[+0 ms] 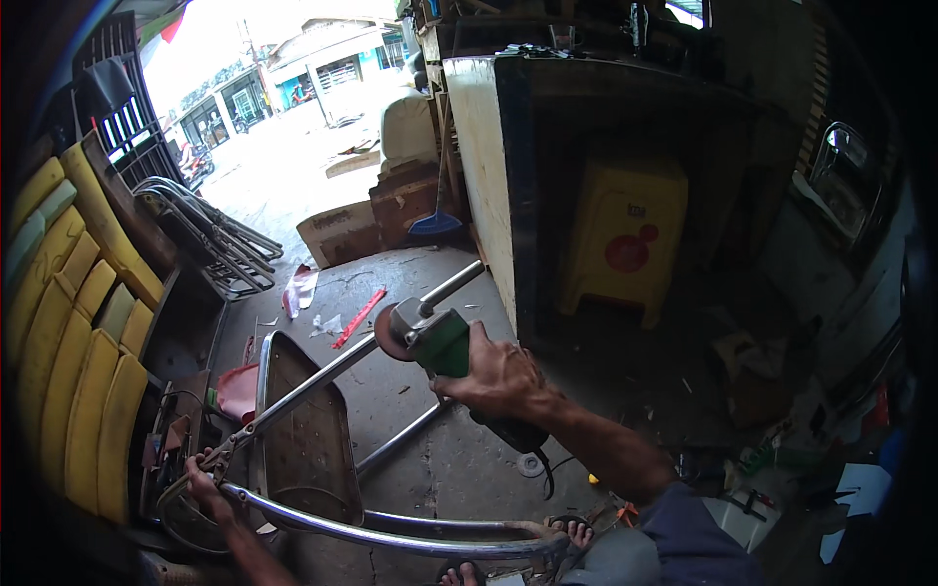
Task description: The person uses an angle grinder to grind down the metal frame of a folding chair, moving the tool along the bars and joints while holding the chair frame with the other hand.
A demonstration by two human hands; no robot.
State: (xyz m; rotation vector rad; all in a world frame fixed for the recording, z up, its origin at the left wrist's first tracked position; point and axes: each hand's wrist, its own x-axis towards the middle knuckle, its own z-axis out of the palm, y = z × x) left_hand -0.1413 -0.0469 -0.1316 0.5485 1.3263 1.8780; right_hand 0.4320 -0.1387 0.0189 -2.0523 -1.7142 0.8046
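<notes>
My right hand [500, 379] grips a green angle grinder [445, 344] with a grey metal head. Its reddish-brown disc [393, 332] is at a chrome tube of a folding chair frame [322, 379]; I cannot tell whether they touch. At the lower left, my left hand [203, 486] holds the frame near its hinged joint. The frame lies tilted across the floor, with a curved lower tube [391, 534] running toward my feet. Between the tubes sits a dark brown seat panel [308, 439]. The grinder's rear end and cord are partly hidden below my right hand.
Yellow cushion pads [73, 342] are stacked on the left, near folded metal chair frames [210, 234]. A yellow plastic stool [625, 234] stands beneath the workbench [479, 146]. A blue dustpan [435, 224], red strip [360, 318] and scraps lie ahead; clutter covers the right floor.
</notes>
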